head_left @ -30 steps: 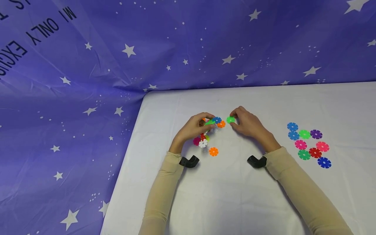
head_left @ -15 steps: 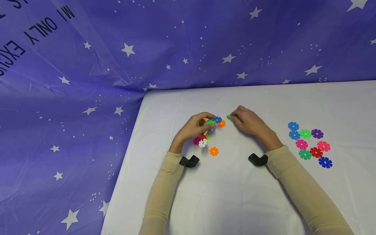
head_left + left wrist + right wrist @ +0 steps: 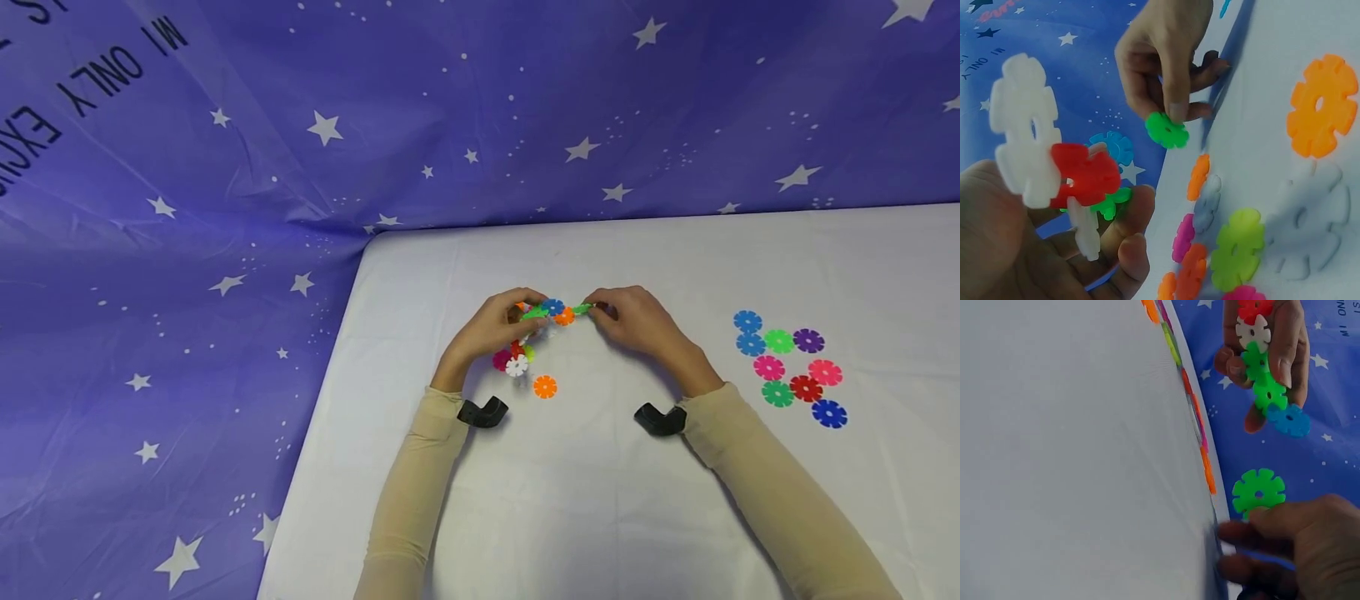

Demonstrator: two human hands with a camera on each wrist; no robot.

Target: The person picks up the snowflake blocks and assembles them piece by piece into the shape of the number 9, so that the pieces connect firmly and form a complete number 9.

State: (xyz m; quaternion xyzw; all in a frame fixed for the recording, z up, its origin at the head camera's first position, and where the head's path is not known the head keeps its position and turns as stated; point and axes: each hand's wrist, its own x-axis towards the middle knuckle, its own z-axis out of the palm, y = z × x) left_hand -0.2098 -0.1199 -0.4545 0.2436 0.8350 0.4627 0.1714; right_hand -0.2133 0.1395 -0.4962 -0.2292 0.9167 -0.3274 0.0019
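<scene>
The right hand (image 3: 637, 321) pinches a green disc (image 3: 1167, 130) and has closed the earlier gap, bringing it against the disc assembly (image 3: 551, 312) gripped by the left hand (image 3: 491, 327) above the worktop (image 3: 600, 500). Joining appears imminent.

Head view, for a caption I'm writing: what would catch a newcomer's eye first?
The two hands meeting mid-table: the left hand holds a chain of snowflake discs, the right hand pinches a green disc beside it. Right of them, loose discs lie on the white table.
</scene>
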